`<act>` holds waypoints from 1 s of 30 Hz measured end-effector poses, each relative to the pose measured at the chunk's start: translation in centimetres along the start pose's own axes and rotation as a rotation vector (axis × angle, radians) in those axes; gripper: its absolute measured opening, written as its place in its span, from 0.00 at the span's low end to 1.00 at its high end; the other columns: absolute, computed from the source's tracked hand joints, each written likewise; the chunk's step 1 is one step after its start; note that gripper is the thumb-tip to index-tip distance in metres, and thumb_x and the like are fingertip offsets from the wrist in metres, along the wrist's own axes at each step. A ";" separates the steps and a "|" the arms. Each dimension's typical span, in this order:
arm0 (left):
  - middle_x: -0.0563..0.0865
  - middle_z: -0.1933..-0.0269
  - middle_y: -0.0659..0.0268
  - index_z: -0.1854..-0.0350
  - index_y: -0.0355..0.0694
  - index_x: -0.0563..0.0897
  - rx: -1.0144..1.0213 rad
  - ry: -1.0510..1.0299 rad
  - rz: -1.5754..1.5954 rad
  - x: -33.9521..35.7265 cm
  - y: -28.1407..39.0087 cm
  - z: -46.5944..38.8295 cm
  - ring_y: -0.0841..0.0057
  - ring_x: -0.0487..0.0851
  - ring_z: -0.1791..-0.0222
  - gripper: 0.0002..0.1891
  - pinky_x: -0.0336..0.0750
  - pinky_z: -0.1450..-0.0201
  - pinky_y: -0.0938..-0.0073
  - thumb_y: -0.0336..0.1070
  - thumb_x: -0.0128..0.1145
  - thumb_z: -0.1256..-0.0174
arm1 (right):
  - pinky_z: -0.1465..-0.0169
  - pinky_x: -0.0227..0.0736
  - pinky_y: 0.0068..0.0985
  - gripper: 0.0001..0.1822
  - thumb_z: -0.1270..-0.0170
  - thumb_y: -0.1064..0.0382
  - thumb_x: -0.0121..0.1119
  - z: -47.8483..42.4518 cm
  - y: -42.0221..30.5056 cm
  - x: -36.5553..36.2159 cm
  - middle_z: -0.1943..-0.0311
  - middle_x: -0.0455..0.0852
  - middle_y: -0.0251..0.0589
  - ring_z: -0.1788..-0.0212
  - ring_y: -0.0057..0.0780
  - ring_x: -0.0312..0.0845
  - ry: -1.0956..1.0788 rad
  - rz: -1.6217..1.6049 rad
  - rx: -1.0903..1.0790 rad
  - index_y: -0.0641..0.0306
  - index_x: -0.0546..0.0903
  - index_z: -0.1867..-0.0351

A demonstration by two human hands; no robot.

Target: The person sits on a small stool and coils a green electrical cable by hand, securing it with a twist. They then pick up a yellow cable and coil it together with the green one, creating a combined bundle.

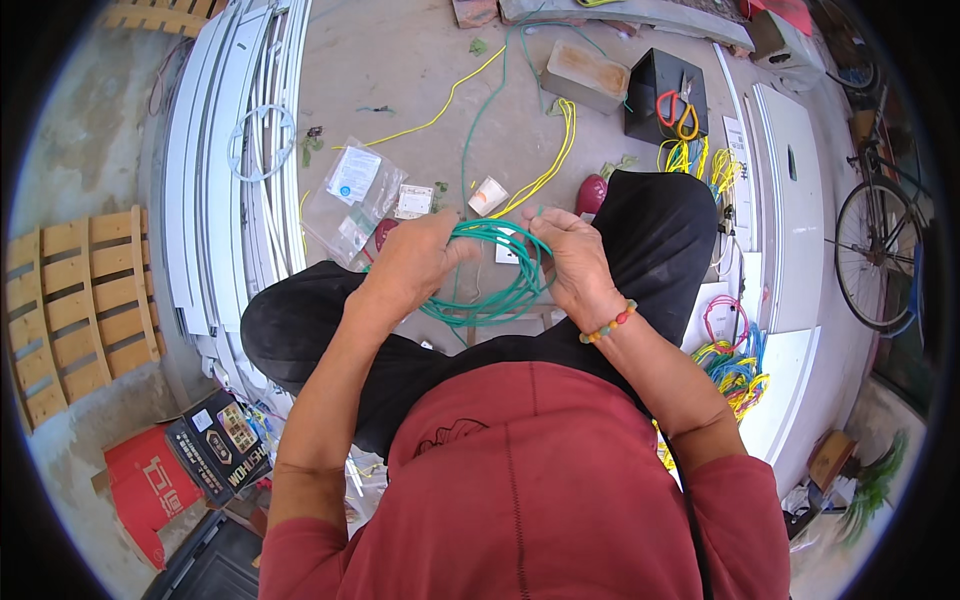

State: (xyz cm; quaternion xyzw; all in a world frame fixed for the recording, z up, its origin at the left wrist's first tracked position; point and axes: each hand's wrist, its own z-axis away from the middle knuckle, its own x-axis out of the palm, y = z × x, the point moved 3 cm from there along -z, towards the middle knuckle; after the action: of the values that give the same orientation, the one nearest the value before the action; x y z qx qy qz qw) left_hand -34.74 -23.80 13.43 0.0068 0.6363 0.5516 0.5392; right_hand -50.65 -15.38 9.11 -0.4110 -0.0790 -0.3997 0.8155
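Observation:
A loose coil of green wire [499, 304] hangs between my two hands, above my lap. My left hand [420, 259] grips the coil's upper left side, its thumb lying over the strands. At the right side of the loops, my right hand [574, 259] pinches the green wire, and a short piece sticks up above its fingertips. A bracelet of coloured beads [609, 322] circles the right wrist. Beyond the hands, a green wire [466, 139] runs along the floor. A white socket plate [507, 251] shows partly behind the coil, and a paper cup [487, 196] lies beyond it.
Scissors [684, 112] rest on a black box [646, 86] beside a rectangular block [585, 75]. Yellow wire [559, 161] and a plastic bag [352, 195] lie on the floor. White trunking strips [225, 150] line the left; bundled coloured wires [739, 375] and a bicycle [877, 247] are at right.

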 end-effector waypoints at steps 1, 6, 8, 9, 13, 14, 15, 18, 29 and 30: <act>0.75 0.76 0.47 0.73 0.32 0.73 -0.051 0.007 0.007 0.3 -0.2 0.2 0.48 0.74 0.72 0.13 0.67 0.70 0.59 0.39 0.54 0.37 | 0.59 0.75 0.20 0.08 0.39 0.72 0.54 0.0 0.0 -0.2 0.68 0.82 0.38 0.65 0.24 0.79 0.023 0.017 -0.053 0.72 0.78 0.59; 0.78 0.73 0.45 0.71 0.33 0.74 -0.167 0.129 -0.034 2.8 -1.9 0.5 0.46 0.76 0.68 0.19 0.68 0.67 0.54 0.47 0.47 0.33 | 0.63 0.71 0.16 0.11 0.38 0.69 0.55 0.2 -0.1 0.4 0.66 0.82 0.39 0.67 0.20 0.76 0.058 0.231 -0.373 0.74 0.79 0.57; 0.79 0.72 0.45 0.71 0.33 0.74 -0.180 0.150 -0.046 2.7 -1.6 0.3 0.46 0.77 0.67 0.19 0.68 0.66 0.53 0.48 0.48 0.34 | 0.62 0.71 0.17 0.12 0.38 0.68 0.56 -0.2 -0.4 0.2 0.65 0.82 0.40 0.67 0.20 0.77 -0.060 0.204 -0.319 0.74 0.78 0.55; 0.79 0.72 0.45 0.71 0.33 0.74 -0.171 0.173 -0.046 2.6 -1.6 0.3 0.46 0.76 0.67 0.19 0.68 0.66 0.53 0.48 0.48 0.34 | 0.62 0.71 0.17 0.13 0.38 0.67 0.56 -0.2 -1.0 0.3 0.64 0.82 0.40 0.66 0.21 0.78 -0.166 0.157 -0.245 0.74 0.77 0.54; 0.78 0.74 0.46 0.71 0.33 0.73 -0.102 0.255 -0.049 1.6 -1.1 0.6 0.44 0.75 0.68 0.19 0.68 0.67 0.53 0.47 0.49 0.35 | 0.60 0.73 0.19 0.20 0.39 0.66 0.59 1.9 -2.5 1.5 0.60 0.81 0.42 0.63 0.25 0.80 -0.298 0.181 -0.089 0.73 0.72 0.47; 0.78 0.74 0.47 0.71 0.32 0.73 -0.082 0.238 -0.044 1.4 -0.8 0.5 0.48 0.75 0.70 0.19 0.68 0.68 0.56 0.47 0.49 0.34 | 0.60 0.74 0.22 0.24 0.41 0.66 0.62 1.7 -2.4 1.3 0.57 0.80 0.44 0.60 0.28 0.80 -0.341 0.268 -0.131 0.72 0.69 0.45; 0.78 0.74 0.48 0.71 0.32 0.74 -0.064 0.220 -0.041 1.2 -0.6 0.3 0.51 0.75 0.73 0.19 0.68 0.69 0.59 0.46 0.48 0.33 | 0.61 0.74 0.23 0.24 0.42 0.67 0.62 1.8 -2.4 1.4 0.58 0.80 0.45 0.62 0.28 0.80 -0.313 0.257 -0.150 0.72 0.70 0.45; 0.80 0.68 0.51 0.64 0.30 0.76 -0.165 0.088 0.334 0.7 -1.3 0.1 0.62 0.78 0.74 0.22 0.71 0.70 0.67 0.49 0.44 0.31 | 0.64 0.74 0.24 0.23 0.43 0.69 0.63 1.8 -2.3 1.2 0.60 0.81 0.45 0.66 0.27 0.79 -0.279 0.186 -0.143 0.69 0.70 0.45; 0.78 0.51 0.52 0.42 0.29 0.68 -0.357 -0.125 1.213 0.8 -2.3 1.5 0.71 0.81 0.66 0.37 0.80 0.67 0.68 0.63 0.32 0.31 | 0.73 0.67 0.20 0.22 0.41 0.68 0.61 0.6 -1.5 -0.9 0.69 0.76 0.41 0.76 0.21 0.70 -0.334 -0.208 0.133 0.62 0.69 0.45; 0.78 0.51 0.53 0.42 0.29 0.68 -0.372 -0.105 1.196 0.9 -2.3 1.6 0.70 0.81 0.65 0.34 0.80 0.66 0.69 0.61 0.35 0.31 | 0.74 0.66 0.19 0.22 0.41 0.69 0.61 0.6 -1.5 -0.9 0.69 0.76 0.41 0.77 0.20 0.69 -0.334 -0.206 0.137 0.63 0.69 0.45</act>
State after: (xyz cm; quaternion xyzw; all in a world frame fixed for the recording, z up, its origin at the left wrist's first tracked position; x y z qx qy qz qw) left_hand -32.67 -23.07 11.49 0.2944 0.3885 0.8583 0.1601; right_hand -52.21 -14.89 10.03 -0.4051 -0.2816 -0.4009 0.7719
